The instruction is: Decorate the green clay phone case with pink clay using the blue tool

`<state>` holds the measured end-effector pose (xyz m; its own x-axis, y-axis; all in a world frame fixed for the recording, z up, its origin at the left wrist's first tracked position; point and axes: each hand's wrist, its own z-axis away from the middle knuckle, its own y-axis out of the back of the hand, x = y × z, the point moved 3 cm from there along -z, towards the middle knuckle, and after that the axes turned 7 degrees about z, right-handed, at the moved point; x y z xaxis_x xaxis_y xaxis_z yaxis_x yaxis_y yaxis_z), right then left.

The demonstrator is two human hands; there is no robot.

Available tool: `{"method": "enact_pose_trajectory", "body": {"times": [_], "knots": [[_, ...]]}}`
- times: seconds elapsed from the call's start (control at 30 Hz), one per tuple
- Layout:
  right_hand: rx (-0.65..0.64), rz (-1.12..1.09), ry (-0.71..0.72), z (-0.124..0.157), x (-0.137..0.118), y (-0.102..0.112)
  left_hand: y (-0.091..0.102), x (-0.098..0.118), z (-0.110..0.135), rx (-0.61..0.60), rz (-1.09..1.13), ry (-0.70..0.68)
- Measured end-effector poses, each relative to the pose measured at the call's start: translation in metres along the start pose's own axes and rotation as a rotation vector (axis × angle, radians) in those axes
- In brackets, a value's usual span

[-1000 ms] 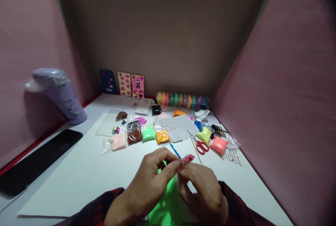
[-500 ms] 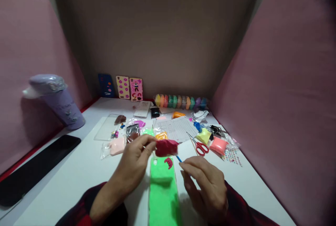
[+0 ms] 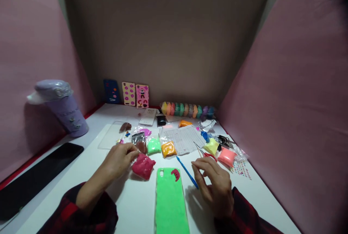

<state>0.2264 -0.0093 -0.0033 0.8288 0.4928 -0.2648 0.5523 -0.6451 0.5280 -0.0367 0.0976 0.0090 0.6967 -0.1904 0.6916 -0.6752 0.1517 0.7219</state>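
Observation:
In the head view, my left hand [image 3: 119, 159] pinches the corner of a bag of crimson clay [image 3: 143, 167], held left of a green-covered phone case [image 3: 171, 201]. A small crimson clay shape [image 3: 175, 174] with notched edges sits at the top right of that case. My right hand [image 3: 213, 183] is to the case's right, thumb and forefinger tips brought together; anything between them is too small to make out. A blue stick tool [image 3: 187, 171] lies slanted on the table between the case and my right hand, its lower end beside the thumb.
Red-handled scissors [image 3: 209, 155], clay packets in yellow [image 3: 211, 147], coral [image 3: 227, 157], orange [image 3: 168, 149] and green [image 3: 154, 146], and a paper sheet [image 3: 185, 139] lie beyond my hands. A black phone [image 3: 40, 176] and purple tumbler [image 3: 66, 112] stand left. Decorated cases [image 3: 128, 93] lean at the back.
My left hand has moved left and down with the clay bag, away from above the green case. The blue tool, earlier at my right fingers, now lies on the table.

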Motion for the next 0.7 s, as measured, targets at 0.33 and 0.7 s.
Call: {"method": "enact_pose_trajectory", "body": {"times": [0.33, 0.7], "knots": [[-0.139, -0.204, -0.876, -0.057, 0.125, 0.005, 0.008, -0.014, 0.002, -0.064, -0.081, -0.054], [-0.294, -0.25, -1.112, -0.085, 0.186, -0.029, 0.012, -0.02, 0.008, -0.132, 0.013, -0.003]]}}
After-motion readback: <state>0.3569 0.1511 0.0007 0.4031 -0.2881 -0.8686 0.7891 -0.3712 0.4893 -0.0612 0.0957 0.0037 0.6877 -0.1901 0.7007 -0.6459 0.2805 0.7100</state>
